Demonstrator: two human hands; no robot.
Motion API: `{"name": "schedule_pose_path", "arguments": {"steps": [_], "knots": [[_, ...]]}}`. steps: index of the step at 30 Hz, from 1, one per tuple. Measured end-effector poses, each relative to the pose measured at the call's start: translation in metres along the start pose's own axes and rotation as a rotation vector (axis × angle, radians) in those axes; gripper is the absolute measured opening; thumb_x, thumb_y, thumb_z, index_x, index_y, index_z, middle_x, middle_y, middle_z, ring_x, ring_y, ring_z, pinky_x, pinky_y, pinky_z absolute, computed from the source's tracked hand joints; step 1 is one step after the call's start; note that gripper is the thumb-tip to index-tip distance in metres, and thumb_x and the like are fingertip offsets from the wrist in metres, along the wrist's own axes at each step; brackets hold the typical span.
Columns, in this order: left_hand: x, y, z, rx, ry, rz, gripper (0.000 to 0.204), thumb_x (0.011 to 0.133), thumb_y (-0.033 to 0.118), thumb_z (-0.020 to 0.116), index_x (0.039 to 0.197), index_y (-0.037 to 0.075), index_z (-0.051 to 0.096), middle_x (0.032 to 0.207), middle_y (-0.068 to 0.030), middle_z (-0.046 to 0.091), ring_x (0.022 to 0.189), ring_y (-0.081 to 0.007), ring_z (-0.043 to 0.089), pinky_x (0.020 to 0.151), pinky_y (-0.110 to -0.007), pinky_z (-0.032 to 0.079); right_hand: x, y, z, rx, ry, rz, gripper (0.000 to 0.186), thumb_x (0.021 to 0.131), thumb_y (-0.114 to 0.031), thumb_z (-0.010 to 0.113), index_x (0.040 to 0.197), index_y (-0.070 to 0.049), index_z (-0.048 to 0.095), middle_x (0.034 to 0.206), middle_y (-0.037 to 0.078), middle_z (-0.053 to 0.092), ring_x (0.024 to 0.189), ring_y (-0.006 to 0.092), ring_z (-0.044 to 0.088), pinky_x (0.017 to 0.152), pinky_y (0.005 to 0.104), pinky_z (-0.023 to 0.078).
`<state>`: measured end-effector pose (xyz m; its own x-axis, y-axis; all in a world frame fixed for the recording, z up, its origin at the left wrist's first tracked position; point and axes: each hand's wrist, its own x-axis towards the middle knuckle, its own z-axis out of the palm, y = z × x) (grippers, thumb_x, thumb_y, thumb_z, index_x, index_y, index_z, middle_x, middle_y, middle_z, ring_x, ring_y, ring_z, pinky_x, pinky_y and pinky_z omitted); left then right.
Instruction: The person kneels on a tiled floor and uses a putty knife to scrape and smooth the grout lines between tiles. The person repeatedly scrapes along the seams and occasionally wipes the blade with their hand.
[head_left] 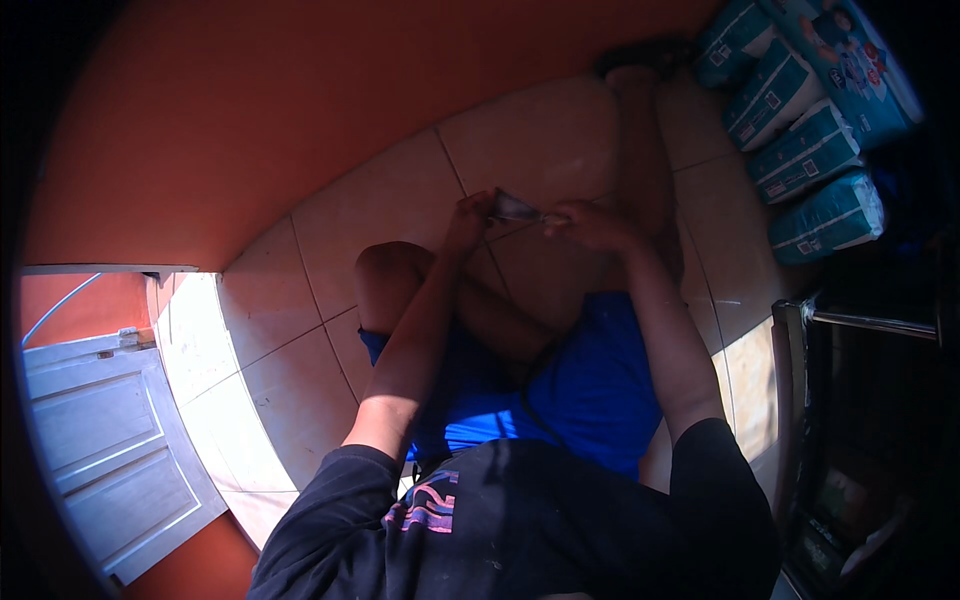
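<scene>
In front of my crossed legs, both hands are raised over the tiled floor, and a small putty knife [516, 208] spans the gap between them. Its flat greyish blade widens toward the left and narrows to the right. My right hand [590, 225] is closed round the narrow handle end. At the wide end of the blade, my left hand [470, 220] has its fingers closed against the edge. Shadow hides whether anything small is also pinched in those left fingers.
Several teal packages [805, 150] are stacked along the far right. An orange wall [300, 110] rises beyond the tiles [390, 200]. To the left stands a white panelled door [115, 440] by a sunlit opening. A dark cabinet with a metal bar [870, 322] is at my right.
</scene>
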<state>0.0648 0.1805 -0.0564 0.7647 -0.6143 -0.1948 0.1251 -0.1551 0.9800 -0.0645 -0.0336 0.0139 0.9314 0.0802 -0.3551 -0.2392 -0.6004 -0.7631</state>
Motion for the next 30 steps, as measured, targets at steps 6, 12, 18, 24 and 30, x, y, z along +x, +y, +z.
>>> {"name": "schedule_pose_path", "arguments": {"steps": [6, 12, 18, 24, 30], "knots": [[-0.002, 0.007, 0.002, 0.074, -0.019, 0.000, 0.038, 0.098, 0.042, 0.056, 0.092, 0.007, 0.070, 0.079, -0.0003, 0.068, 0.076, -0.0089, 0.060, 0.067, -0.027, 0.046, -0.002, -0.001, -0.001, -0.030, 0.002, 0.017, 0.042, 0.091, -0.033, 0.065, 0.120, -0.002, 0.061, 0.112, 0.015, 0.067, 0.106, 0.0243, 0.063, 0.092, 0.0351, 0.047], [0.003, -0.003, 0.004, -0.105, 0.000, -0.054, 0.026, 0.095, 0.033, 0.064, 0.091, 0.008, 0.069, 0.083, 0.0004, 0.067, 0.078, -0.0085, 0.060, 0.069, -0.027, 0.046, -0.003, 0.000, -0.002, -0.082, 0.009, 0.030, 0.043, 0.089, -0.034, 0.067, 0.119, -0.002, 0.062, 0.112, 0.015, 0.067, 0.106, 0.0268, 0.063, 0.092, 0.0363, 0.048], [0.009, -0.016, -0.001, -0.090, 0.000, 0.008, 0.022, 0.095, 0.029, 0.065, 0.091, 0.008, 0.068, 0.081, 0.0024, 0.064, 0.076, -0.0078, 0.057, 0.069, -0.026, 0.045, -0.001, -0.003, -0.003, -0.109, -0.026, 0.028, 0.044, 0.089, -0.035, 0.067, 0.119, -0.003, 0.062, 0.111, 0.016, 0.067, 0.105, 0.0269, 0.064, 0.090, 0.0362, 0.048], [0.006, -0.011, 0.000, -0.109, 0.018, 0.051, 0.024, 0.095, 0.028, 0.064, 0.086, 0.006, 0.067, 0.076, 0.0028, 0.061, 0.074, -0.0072, 0.055, 0.068, -0.026, 0.045, -0.001, -0.002, -0.002, -0.094, -0.062, 0.039, 0.044, 0.090, -0.036, 0.066, 0.120, -0.004, 0.062, 0.111, 0.015, 0.067, 0.103, 0.0236, 0.064, 0.090, 0.0350, 0.048], [0.006, -0.010, 0.003, -0.025, 0.078, 0.061, 0.032, 0.096, 0.030, 0.062, 0.078, 0.003, 0.062, 0.070, 0.0039, 0.053, 0.069, -0.0064, 0.047, 0.063, -0.027, 0.040, 0.001, 0.001, -0.001, -0.077, -0.094, 0.047, 0.046, 0.091, -0.037, 0.065, 0.123, -0.004, 0.061, 0.114, 0.014, 0.067, 0.106, 0.0224, 0.063, 0.092, 0.0343, 0.047]]}}
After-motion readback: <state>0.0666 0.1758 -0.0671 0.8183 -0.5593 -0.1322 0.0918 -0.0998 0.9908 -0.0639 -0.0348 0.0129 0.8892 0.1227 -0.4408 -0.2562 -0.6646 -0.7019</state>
